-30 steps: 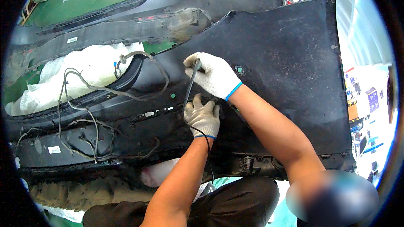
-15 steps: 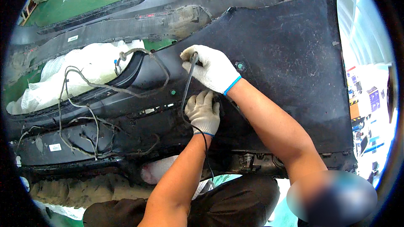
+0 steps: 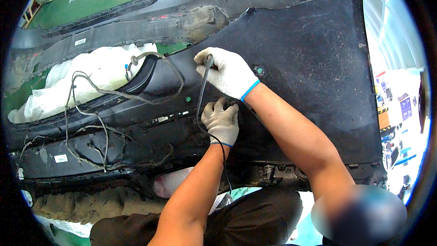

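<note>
A large black car bumper (image 3: 314, 59) lies before me. My right hand (image 3: 227, 73), in a white knit glove, is closed round the upper end of a black wiring cable (image 3: 203, 86) above the bumper. This cable runs down past my left hand and over that wrist. My left hand (image 3: 220, 122), in a soiled knit glove, rests against the bumper just below the right one. Its fingers are bent downward at a dark recess, and their tips are hidden. I cannot make out what they pinch.
Loose grey wiring harness (image 3: 91, 114) loops over the bumper's left part. White wrapping (image 3: 86, 70) shows through the bumper's opening. Another dark bumper (image 3: 191, 23) lies behind. Boxes and small goods (image 3: 400, 109) stand at the right. My legs (image 3: 255, 218) are against the near side.
My left hand's fingers have bent more, with the knuckles raised. My right hand stays nearly in place with the cable.
</note>
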Tool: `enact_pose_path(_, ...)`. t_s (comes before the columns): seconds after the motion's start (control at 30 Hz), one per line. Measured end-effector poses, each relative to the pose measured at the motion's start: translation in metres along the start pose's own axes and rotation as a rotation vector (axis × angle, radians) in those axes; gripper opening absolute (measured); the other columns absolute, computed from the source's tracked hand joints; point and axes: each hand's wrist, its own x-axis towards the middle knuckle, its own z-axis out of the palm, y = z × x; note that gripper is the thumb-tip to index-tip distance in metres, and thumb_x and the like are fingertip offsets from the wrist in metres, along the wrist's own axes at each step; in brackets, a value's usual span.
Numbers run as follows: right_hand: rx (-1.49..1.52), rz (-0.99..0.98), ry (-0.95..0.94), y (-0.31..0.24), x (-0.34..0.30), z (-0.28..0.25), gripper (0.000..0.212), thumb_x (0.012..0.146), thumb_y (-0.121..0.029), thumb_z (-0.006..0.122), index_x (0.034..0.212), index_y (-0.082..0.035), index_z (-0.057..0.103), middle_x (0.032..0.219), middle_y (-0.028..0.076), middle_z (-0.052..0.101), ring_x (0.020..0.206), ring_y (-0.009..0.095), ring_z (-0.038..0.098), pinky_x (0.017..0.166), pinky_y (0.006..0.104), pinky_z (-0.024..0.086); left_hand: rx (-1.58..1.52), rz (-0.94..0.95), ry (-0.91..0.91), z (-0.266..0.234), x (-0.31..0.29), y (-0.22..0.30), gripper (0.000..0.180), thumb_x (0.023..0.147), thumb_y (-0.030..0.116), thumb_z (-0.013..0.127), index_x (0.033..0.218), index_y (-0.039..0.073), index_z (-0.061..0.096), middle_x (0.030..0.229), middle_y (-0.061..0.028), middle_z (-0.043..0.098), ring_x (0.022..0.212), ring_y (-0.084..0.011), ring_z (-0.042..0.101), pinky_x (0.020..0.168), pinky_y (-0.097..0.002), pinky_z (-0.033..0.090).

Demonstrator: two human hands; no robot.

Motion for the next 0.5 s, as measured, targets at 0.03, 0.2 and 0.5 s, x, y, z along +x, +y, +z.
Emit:
enact_pose_path(0.03,-0.002,0.006,-0.006,0.000,0.000,0.000,0.027,0.095,-0.020,0.080,0.119,-0.010,0.074,0.106,0.018,0.076,0.099,0.041,0.075,0.090,0.0468,0.061,-0.006,0.006,-0.008,-0.001,-0.001,0.000,0.015,0.088,0.025,0.083,0.102,0.027,0.082,0.145,-0.0056,0.070,0.132,-0.0418,0.057,0.113,-0.0593,0.043)
enact_pose_path(0.2,-0.023,0.010,-0.013,0.000,-0.002,-0.001,0.028,0.095,-0.021,0.079,0.120,-0.010,0.074,0.107,0.020,0.076,0.100,0.042,0.075,0.090,0.0476,0.061,-0.046,-0.020,-0.050,-0.003,-0.003,0.001,0.021,0.091,0.023,0.082,0.111,0.017,0.077,0.148,-0.0070,0.068,0.140,-0.0438,0.053,0.117,-0.0604,0.040)
enact_pose_path(0.5,-0.097,0.076,-0.089,-0.006,0.002,-0.004,0.026,0.098,-0.024,0.081,0.118,-0.008,0.075,0.106,0.016,0.079,0.100,0.035,0.078,0.091,0.0424,0.061,-0.162,0.043,-0.118,-0.020,-0.008,-0.014,0.051,0.088,0.022,0.084,0.136,0.013,0.071,0.157,-0.0128,0.061,0.145,-0.0441,0.051,0.122,-0.0572,0.042)
